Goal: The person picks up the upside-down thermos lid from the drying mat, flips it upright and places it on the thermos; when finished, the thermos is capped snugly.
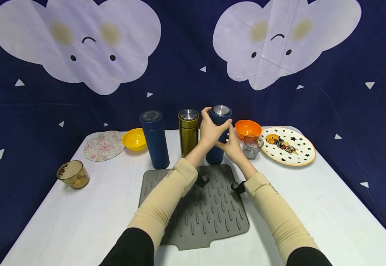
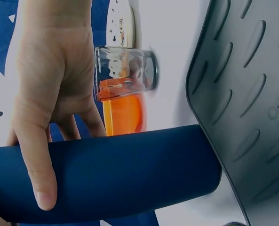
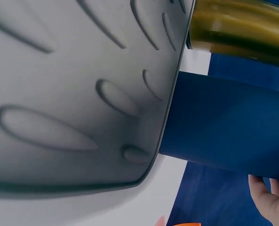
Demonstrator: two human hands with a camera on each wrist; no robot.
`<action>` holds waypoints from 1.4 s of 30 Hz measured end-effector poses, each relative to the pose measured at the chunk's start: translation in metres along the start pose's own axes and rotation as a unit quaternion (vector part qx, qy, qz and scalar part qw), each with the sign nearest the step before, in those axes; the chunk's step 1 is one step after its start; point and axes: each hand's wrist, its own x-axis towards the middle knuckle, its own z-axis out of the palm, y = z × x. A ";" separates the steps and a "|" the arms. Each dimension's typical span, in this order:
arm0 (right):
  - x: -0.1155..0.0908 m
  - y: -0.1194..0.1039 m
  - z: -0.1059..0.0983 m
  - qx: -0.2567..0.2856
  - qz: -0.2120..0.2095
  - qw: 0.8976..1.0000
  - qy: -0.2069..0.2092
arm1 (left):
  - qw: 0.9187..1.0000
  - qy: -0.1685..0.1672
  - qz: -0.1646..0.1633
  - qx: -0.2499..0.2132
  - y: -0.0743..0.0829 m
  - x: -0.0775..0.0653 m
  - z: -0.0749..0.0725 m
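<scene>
A dark blue thermos (image 1: 214,154) with a silver-topped lid (image 1: 221,110) stands upright at the far edge of the grey ridged mat (image 1: 209,218). Around its upper part, just under the lid, my left hand (image 1: 210,130) grips it, thumb across the front. Lower down, my right hand (image 1: 233,147) holds the same thermos from the right; in the left wrist view its thumb (image 2: 39,174) lies over the blue body. To the left is a gold thermos (image 1: 188,136), close beside my left hand. Another blue thermos (image 1: 156,144), with a dark lid, stands further left.
Right of the hands are an orange bowl (image 1: 248,128), a clear glass (image 1: 252,147) and a star-patterned plate (image 1: 290,149). On the left stand a yellow bowl (image 1: 134,139), a floral plate (image 1: 104,146) and an amber glass (image 1: 73,175). A dark blue cloth (image 1: 179,88) hangs behind the table.
</scene>
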 end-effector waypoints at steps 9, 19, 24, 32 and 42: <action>-0.001 -0.001 0.001 -0.011 0.000 1.000 0.001 | 1.000 -0.002 -0.009 0.009 0.000 -0.001 0.001; 0.000 0.003 0.000 0.004 -0.005 1.000 -0.003 | 1.000 0.014 0.006 -0.009 -0.003 -0.001 0.002; 0.000 0.003 -0.001 0.002 0.000 1.000 -0.007 | 1.000 0.003 0.005 -0.005 -0.002 -0.001 0.003; 0.001 0.002 -0.002 -0.004 -0.014 1.000 -0.006 | 1.000 -0.003 -0.005 0.002 0.001 -0.001 0.002; 0.000 0.005 -0.002 0.010 -0.024 1.000 -0.010 | 1.000 -0.003 -0.014 -0.010 0.004 0.001 0.004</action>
